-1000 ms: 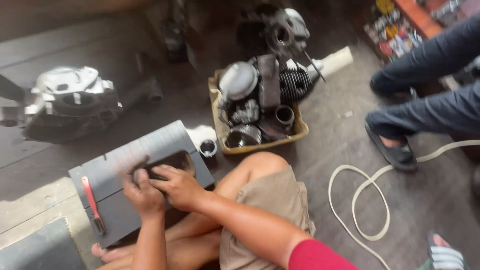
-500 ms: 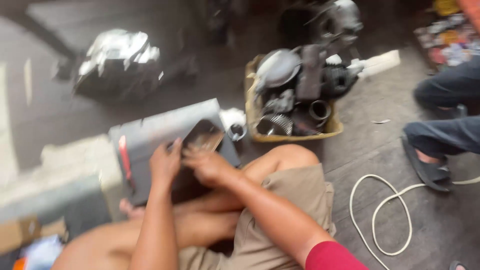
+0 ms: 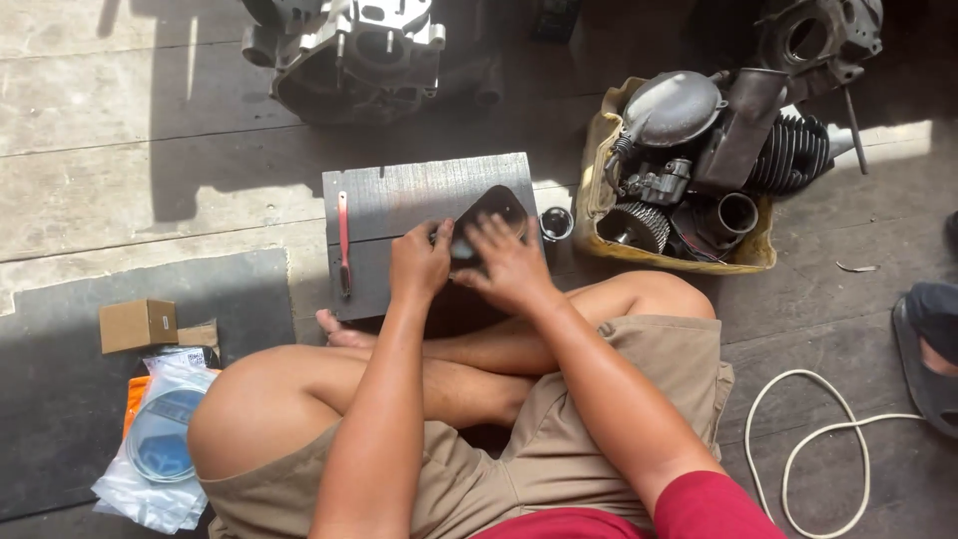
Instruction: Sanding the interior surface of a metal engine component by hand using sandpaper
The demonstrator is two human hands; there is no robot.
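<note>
Head view: left hand (image 3: pixel 419 265) and right hand (image 3: pixel 509 265) pressed together on dark rounded plate (image 3: pixel 486 215), fingers curled onto it, atop grey flat block (image 3: pixel 399 200). Red-handled tool (image 3: pixel 343 245) lying left on block. Small metal cup (image 3: pixel 556 223) just right, beside yellow tray (image 3: pixel 599 190) of engine parts. Engine casing (image 3: pixel 354 50) beyond. White cord (image 3: pixel 808 449) and cardboard box (image 3: pixel 138 324) well apart.

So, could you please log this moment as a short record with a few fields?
Setting: person seated cross-legged on a wooden floor
Left hand: gripping the dark flat part
Right hand: pressing on the same part
Work surface: grey board with a red-handled tool lying on it
Right of board: tray of engine parts
Behind board: engine casing
Left: small cardboard box
</note>
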